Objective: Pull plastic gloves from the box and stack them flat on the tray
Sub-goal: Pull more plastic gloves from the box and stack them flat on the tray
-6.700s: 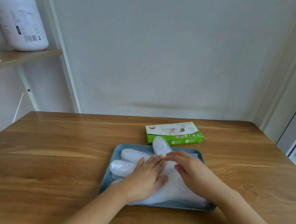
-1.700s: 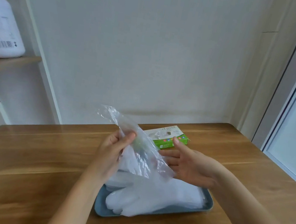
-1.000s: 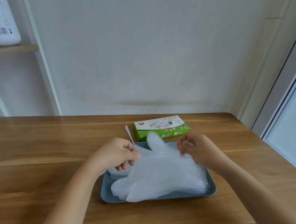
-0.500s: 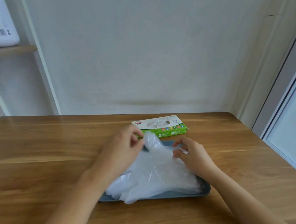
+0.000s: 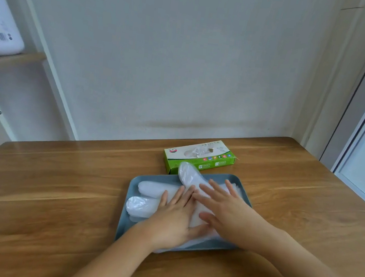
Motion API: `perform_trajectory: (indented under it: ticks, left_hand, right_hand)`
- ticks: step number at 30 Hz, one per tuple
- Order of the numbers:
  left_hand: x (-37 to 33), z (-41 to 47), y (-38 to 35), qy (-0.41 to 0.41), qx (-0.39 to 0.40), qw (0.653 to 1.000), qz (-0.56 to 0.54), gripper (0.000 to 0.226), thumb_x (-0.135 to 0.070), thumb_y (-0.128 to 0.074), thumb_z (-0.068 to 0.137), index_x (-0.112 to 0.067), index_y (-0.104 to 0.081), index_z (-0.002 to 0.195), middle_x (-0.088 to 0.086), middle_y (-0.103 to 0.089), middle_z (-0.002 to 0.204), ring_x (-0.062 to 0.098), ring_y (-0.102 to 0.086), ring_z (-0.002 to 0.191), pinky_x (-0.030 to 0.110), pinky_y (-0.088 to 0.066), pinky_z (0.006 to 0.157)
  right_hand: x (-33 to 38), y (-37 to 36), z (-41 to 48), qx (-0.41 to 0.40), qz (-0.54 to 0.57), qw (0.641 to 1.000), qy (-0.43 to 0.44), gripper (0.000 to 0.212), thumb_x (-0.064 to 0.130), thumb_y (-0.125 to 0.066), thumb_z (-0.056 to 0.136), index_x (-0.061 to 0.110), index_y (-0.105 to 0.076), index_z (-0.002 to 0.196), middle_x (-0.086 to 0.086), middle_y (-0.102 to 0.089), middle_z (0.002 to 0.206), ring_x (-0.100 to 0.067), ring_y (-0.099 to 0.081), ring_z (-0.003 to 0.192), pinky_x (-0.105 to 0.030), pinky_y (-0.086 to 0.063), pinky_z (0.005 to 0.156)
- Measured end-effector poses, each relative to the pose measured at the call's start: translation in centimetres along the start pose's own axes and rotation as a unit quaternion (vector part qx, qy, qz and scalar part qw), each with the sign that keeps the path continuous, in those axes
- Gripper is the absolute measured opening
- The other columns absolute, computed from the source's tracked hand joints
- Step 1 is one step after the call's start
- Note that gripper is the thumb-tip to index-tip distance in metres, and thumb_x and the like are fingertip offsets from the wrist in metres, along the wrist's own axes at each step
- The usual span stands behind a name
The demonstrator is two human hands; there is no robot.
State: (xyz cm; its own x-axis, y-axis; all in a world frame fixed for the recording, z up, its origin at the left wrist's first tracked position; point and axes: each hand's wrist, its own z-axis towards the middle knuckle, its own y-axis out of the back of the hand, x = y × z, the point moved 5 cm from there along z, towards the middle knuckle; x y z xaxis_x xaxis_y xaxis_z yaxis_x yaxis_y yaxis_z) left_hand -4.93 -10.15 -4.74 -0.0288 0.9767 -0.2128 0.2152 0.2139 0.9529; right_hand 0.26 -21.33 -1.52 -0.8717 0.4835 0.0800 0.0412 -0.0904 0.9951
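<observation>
A head-worn camera looks down at two bare hands lying flat, side by side, on a stack of clear plastic gloves (image 5: 151, 188) in a blue tray (image 5: 123, 223) on a wooden table (image 5: 50, 189). The left hand (image 5: 173, 217) and right hand (image 5: 225, 210) both have straight, slightly spread fingers and press palm-down on the plastic; neither grasps anything. The stack sits directly beneath the palms. Its long axis runs sideways across the tray, so the puffy glove fingers stick out to the left, past the left hand's fingertips, while the wider cuff end lies under the right hand. One glove thumb points away from the hands and overlaps the tray's far rim. At the near rim, beneath the left wrist, a little plastic seems to spill over the edge. The green glove box (image 5: 198, 161) lies just beyond the far rim, straight ahead of the right hand's fingertips, with its long side roughly parallel to that rim and a tuft of plastic showing in its top opening. The right hand is the nearer one to it, so a reach for the next glove would probably go forward and slightly upward, over the glove thumb. Wood stretches wide to the left of the left hand and to the right of the right hand, and a wall rises well beyond the box.
</observation>
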Motion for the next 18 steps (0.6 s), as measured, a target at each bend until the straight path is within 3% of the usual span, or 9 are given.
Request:
perform_trajectory:
  ticks: [2, 6, 8, 10, 12, 14, 15, 16, 18]
  left_hand:
    - [0.2, -0.1, -0.2, 0.01, 0.005, 1.0, -0.005, 0.099, -0.077, -0.03, 0.085, -0.021, 0.014, 0.153, -0.005, 0.021, 0.16, 0.009, 0.022, 0.145, 0.046, 0.012, 0.119]
    - [2.3, -1.0, 0.6, 0.044, 0.032, 0.998, -0.012, 0.116, -0.079, -0.049, 0.076, -0.022, 0.019, 0.151, -0.007, 0.026, 0.158, 0.01, 0.023, 0.145, 0.044, 0.012, 0.119]
    - [3.7, -1.9, 1.3, 0.063, 0.058, 0.996, -0.002, 0.12, -0.077, -0.056, 0.074, -0.025, 0.02, 0.151, -0.007, 0.029, 0.156, 0.013, 0.024, 0.145, 0.045, 0.011, 0.119]
    - [4.8, -2.8, 2.2, 0.075, 0.087, 0.993, 0.013, 0.121, -0.074, -0.061, 0.073, -0.029, 0.019, 0.151, -0.005, 0.029, 0.156, 0.014, 0.024, 0.145, 0.042, 0.011, 0.12]
    - [5.5, -3.6, 3.3, 0.087, 0.115, 0.989, 0.015, 0.119, -0.068, -0.067, 0.073, -0.032, 0.014, 0.152, -0.006, 0.024, 0.158, 0.015, 0.018, 0.147, 0.036, 0.007, 0.119]
    - [6.0, -3.8, 4.7, 0.1, 0.115, 0.988, -0.014, 0.112, -0.066, -0.069, 0.071, -0.033, -0.001, 0.154, -0.009, 0.006, 0.162, 0.015, -0.001, 0.149, 0.03, -0.008, 0.119]
    - [6.1, -3.5, 5.7, 0.103, 0.091, 0.99, -0.04, 0.106, -0.066, -0.068, 0.072, -0.032, -0.01, 0.154, -0.01, -0.007, 0.162, 0.013, -0.014, 0.147, 0.025, -0.017, 0.116]
    - [6.2, -3.1, 6.7, 0.104, 0.053, 0.991, -0.064, 0.098, -0.065, -0.066, 0.075, -0.03, -0.019, 0.153, -0.011, -0.019, 0.159, 0.011, -0.024, 0.144, 0.021, -0.022, 0.111]
    - [6.4, -1.6, 8.7, 0.098, -0.035, 0.989, -0.102, 0.082, -0.06, -0.062, 0.082, -0.026, -0.03, 0.15, -0.011, -0.033, 0.153, 0.01, -0.033, 0.14, 0.02, -0.027, 0.106]
  right_hand:
    - [-0.3, -1.1, -1.0, 0.086, -0.033, 0.996, -0.014, 0.062, 0.053, -0.013, 0.098, 0.027, 0.0, 0.153, 0.001, 0.001, 0.161, -0.014, 0.004, 0.147, -0.036, 0.015, 0.113]
    - [-2.4, -0.9, -1.9, 0.16, -0.066, 0.984, -0.044, 0.096, 0.074, 0.006, 0.066, 0.029, 0.011, 0.151, 0.001, 0.012, 0.16, -0.014, 0.008, 0.147, -0.036, 0.017, 0.113]
    - [-3.5, -0.7, -2.1, 0.193, -0.061, 0.978, -0.058, 0.1, 0.081, -0.004, 0.066, 0.029, 0.013, 0.151, 0.003, 0.012, 0.16, -0.014, 0.009, 0.147, -0.037, 0.017, 0.113]
    - [-4.0, -0.1, -2.1, 0.229, -0.046, 0.971, -0.055, 0.096, 0.079, -0.027, 0.078, 0.029, 0.011, 0.151, 0.004, 0.01, 0.16, -0.014, 0.009, 0.146, -0.035, 0.019, 0.11]
    - [-4.3, 1.3, -1.7, 0.245, -0.016, 0.968, -0.06, 0.091, 0.071, -0.045, 0.082, 0.031, -0.004, 0.153, 0.008, -0.004, 0.16, -0.014, -0.001, 0.147, -0.035, 0.015, 0.112]
    - [-4.6, 3.1, 0.0, 0.192, 0.012, 0.979, -0.072, 0.073, 0.067, -0.051, 0.082, 0.031, -0.038, 0.144, 0.009, -0.04, 0.148, -0.013, -0.033, 0.138, -0.031, -0.011, 0.116]
    - [-4.7, 4.1, 1.3, 0.14, 0.025, 0.987, -0.079, 0.061, 0.063, -0.053, 0.084, 0.029, -0.051, 0.134, 0.008, -0.053, 0.136, -0.012, -0.047, 0.125, -0.026, -0.027, 0.107]
    - [-5.0, 5.1, 2.6, 0.078, 0.038, 0.992, -0.088, 0.052, 0.059, -0.055, 0.086, 0.026, -0.058, 0.127, 0.006, -0.06, 0.127, -0.014, -0.054, 0.115, -0.024, -0.037, 0.096]
    - [-5.8, 6.0, 5.4, -0.028, 0.077, 0.992, -0.099, 0.045, 0.047, -0.059, 0.089, 0.027, -0.056, 0.128, 0.002, -0.059, 0.128, -0.018, -0.055, 0.113, -0.025, -0.041, 0.089]
